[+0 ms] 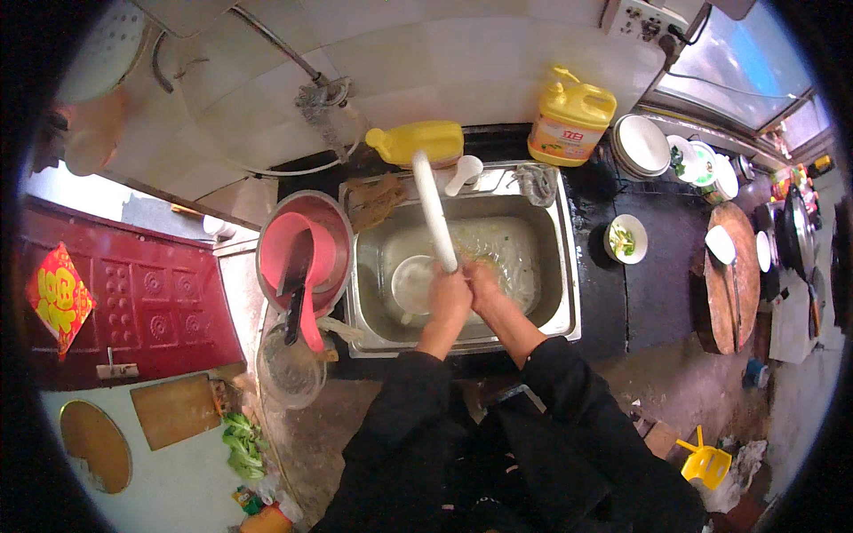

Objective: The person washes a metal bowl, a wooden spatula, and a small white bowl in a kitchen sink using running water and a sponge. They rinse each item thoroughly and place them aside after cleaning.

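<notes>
A stainless-steel sink [576,313] holds cloudy water, with ripples and bits of green at the right. My left hand [450,293] is at the lower end of the white tap spout [434,213], its fingers curled. Pressed close to it, and blurred, is my right hand [483,286]. Whether either hand grips something is hidden by the fingers and blur. To the left of my hands, a white bowl [410,286] lies in the water. A white spoon [463,174] and a grey scouring pad or cloth [537,184] rest on the back rim, a brown fibrous scrubber [376,203] at the back left corner.
Left of the sink, a pink plastic dipper [283,250] and a knife [295,293] sit in a metal basin [343,223]. Yellow detergent jugs [572,123] line the back. On the right are stacked plates [641,145], a bowl of chopped greens [626,240] and a round chopping board [723,293].
</notes>
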{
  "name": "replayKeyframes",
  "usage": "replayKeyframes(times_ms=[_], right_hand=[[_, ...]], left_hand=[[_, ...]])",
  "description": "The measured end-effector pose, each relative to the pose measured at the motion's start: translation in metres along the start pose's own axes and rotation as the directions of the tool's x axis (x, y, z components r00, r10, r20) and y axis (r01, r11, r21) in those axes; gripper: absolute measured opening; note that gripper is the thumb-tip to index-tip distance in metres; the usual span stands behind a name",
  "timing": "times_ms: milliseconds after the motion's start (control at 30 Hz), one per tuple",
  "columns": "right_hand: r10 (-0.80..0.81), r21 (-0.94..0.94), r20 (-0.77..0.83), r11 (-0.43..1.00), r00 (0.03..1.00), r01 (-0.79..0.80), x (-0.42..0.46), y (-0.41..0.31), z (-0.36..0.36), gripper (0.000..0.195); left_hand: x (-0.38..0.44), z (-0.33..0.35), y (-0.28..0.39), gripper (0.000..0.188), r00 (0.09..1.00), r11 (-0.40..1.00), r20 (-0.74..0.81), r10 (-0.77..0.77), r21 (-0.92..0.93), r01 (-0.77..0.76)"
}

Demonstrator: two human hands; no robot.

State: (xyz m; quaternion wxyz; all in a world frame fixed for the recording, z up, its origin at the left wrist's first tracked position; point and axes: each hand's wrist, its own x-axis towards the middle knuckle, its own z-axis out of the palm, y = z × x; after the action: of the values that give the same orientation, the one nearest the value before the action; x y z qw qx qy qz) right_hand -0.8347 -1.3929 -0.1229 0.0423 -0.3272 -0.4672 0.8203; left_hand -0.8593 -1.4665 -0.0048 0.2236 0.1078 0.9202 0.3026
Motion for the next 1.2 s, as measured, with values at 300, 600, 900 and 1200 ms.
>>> replayKeyframes(times_ms=[300, 600, 900, 1200], right_hand=[[-0.047, -0.866, 0.268, 0.426, 0.962, 0.262, -0.019, -0.074, -0.014, 0.024], [-0.338, -0.931, 0.342, 0.008, 0.877, 0.366, -0.02, -0.111, 0.002, 0.02], [-0.093, -0.713, 0.507, 0.514, 0.857, 0.477, -0.042, -0.113, 0.05, 0.02], [-0.184, -0.421, 0.906, -0.286, 0.382, 0.861, 0.077, -0.131, 0.099, 0.05]], left_hand=[[0.019, -0.011, -0.064, 0.028, 0.911, 0.806, 0.375, -0.169, -0.479, 0.347], [0.017, -0.003, -0.054, 0.022, 0.913, 0.796, 0.364, -0.182, -0.491, 0.354], [0.01, -0.005, -0.06, 0.016, 0.799, 0.516, 0.578, -0.168, -0.639, 0.57], [0.006, 0.007, -0.104, 0.025, 0.847, 0.493, 0.531, 0.006, -0.739, 0.459]])
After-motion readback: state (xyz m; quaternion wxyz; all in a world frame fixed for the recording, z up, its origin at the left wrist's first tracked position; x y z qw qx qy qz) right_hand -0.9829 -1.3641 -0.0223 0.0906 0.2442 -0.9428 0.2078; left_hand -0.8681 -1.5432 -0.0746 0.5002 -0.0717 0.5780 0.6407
